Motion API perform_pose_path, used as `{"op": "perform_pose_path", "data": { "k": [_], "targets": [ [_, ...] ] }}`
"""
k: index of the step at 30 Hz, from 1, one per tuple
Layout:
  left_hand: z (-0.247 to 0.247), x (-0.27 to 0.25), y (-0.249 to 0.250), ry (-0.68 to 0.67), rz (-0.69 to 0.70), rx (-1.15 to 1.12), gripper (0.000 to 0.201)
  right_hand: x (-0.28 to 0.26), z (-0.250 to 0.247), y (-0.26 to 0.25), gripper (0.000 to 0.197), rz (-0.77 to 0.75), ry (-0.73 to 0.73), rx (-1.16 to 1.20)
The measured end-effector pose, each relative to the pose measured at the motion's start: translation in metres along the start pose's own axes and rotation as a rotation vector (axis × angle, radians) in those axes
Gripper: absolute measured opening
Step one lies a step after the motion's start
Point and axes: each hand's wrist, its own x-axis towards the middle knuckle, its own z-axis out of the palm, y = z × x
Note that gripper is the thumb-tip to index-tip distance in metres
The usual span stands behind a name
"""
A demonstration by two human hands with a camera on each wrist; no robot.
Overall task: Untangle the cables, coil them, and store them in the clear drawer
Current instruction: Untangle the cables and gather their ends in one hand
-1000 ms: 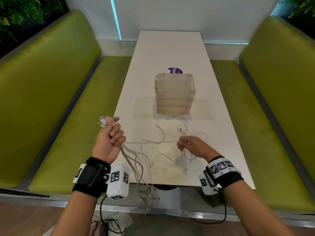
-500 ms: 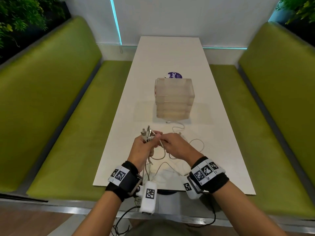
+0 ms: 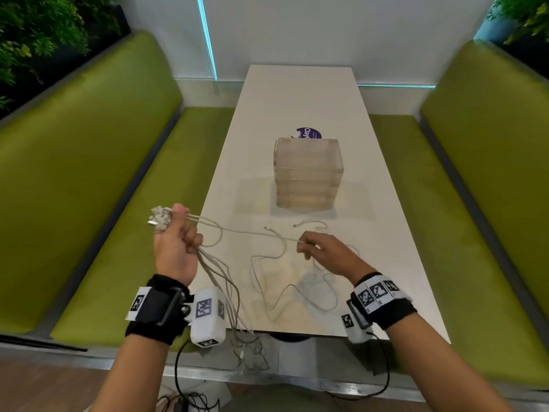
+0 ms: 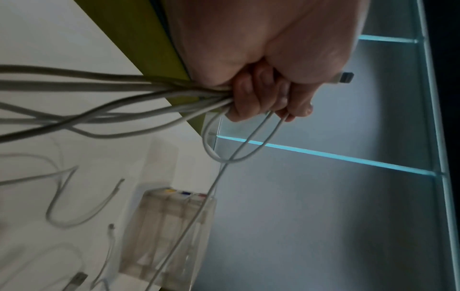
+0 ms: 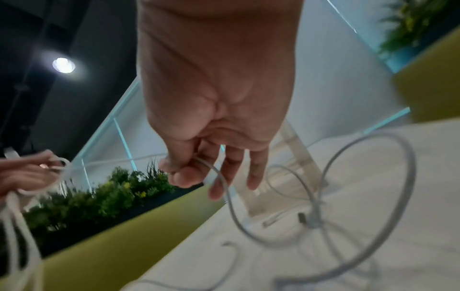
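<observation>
My left hand (image 3: 175, 233) is raised left of the table edge and grips a bundle of white cables (image 3: 217, 275), several plug ends (image 3: 160, 217) sticking out above the fist. The wrist view shows the fingers (image 4: 251, 100) curled round the strands (image 4: 124, 92). One cable (image 3: 252, 232) runs taut across to my right hand (image 3: 323, 251), which pinches it between thumb and forefinger (image 5: 184, 171). Loose loops (image 3: 297, 292) lie on the white table (image 3: 297, 99). The clear drawer unit (image 3: 307, 173) stands mid-table, its drawers closed.
Green bench seats (image 3: 89, 173) flank the table on both sides. Cable ends hang off the near table edge (image 3: 246, 349). A purple sticker (image 3: 309, 133) lies behind the drawer unit. Dark wires (image 3: 190, 402) trail on the floor below.
Half a second ago both hands met over the table's middle. Now they have pulled apart: the left went left and up with the bundle, the right went right, stretching one cable between them.
</observation>
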Motion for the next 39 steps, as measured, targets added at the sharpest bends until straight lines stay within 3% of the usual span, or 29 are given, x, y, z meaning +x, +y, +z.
{"op": "perform_pose_path", "data": {
  "k": [4, 8, 12, 15, 20, 25, 29, 32, 36, 39],
  "targets": [
    [-0.012, 0.004, 0.003, 0.032, 0.013, -0.024, 0.023, 0.004, -0.016, 0.023, 0.025, 0.104, 0.097, -0.036],
    [-0.001, -0.006, -0.016, 0.008, -0.020, 0.205, 0.018, 0.002, -0.016, 0.009, 0.024, 0.034, 0.189, 0.062],
    [0.020, -0.031, -0.042, -0.231, -0.063, 0.535, 0.011, 0.001, -0.003, -0.037, 0.021, -0.105, 0.060, -0.029],
    [0.035, -0.046, -0.049, -0.413, -0.059, 0.627, 0.018, 0.002, 0.001, -0.066, 0.025, -0.177, -0.038, -0.223],
    [0.032, -0.048, -0.040, -0.535, -0.019, 0.649, 0.021, -0.002, -0.011, -0.086, 0.029, -0.090, -0.042, -0.138],
    [0.031, -0.047, -0.036, -0.531, 0.039, 0.676, 0.014, -0.004, -0.016, -0.101, 0.028, -0.144, -0.068, -0.171],
    [0.032, -0.045, -0.042, -0.436, 0.050, 0.669, 0.022, -0.002, -0.022, -0.105, 0.021, -0.240, -0.103, -0.217],
    [0.029, -0.045, -0.047, -0.383, 0.062, 0.677, 0.008, -0.003, -0.023, -0.110, 0.023, -0.282, -0.132, -0.275],
    [0.027, -0.046, -0.047, -0.354, 0.072, 0.673, 0.031, -0.001, -0.020, -0.113, 0.015, -0.250, -0.107, -0.300],
    [0.026, -0.044, -0.043, -0.276, 0.054, 0.608, 0.029, 0.007, -0.023, -0.102, 0.016, -0.162, -0.083, -0.389]
  ]
}}
